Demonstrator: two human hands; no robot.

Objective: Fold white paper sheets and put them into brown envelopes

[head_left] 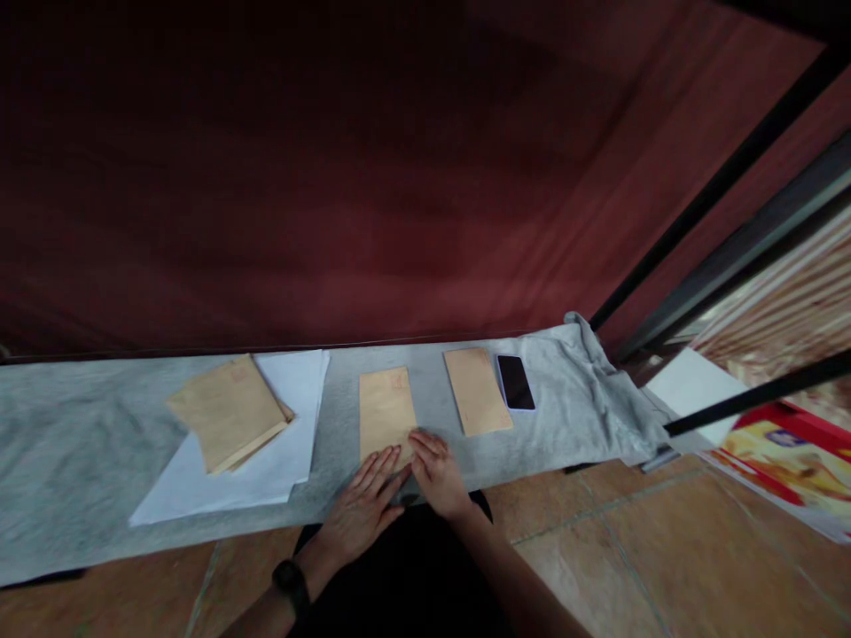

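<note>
A tan paper envelope (386, 408) with a faint reddish mark in its upper right corner lies on the grey cloth in front of me. My left hand (363, 509) rests flat on its lower left part, fingers stretched out, with a dark watch on the wrist. At the lower right corner, my right hand (439, 470) has its fingers curled together on the envelope's edge. The near end of the envelope is partly covered by both hands. To the right lies another tan envelope (477, 392), apart from my hands.
A stack of tan envelopes (232, 412) sits on white paper sheets (302, 425) at left. A phone (516, 383) lies beside the right envelope. The narrow surface is covered by grey cloth (565, 425), against a dark red backdrop (372, 221). Black bars (724, 177) and a red box (791, 461) are at right.
</note>
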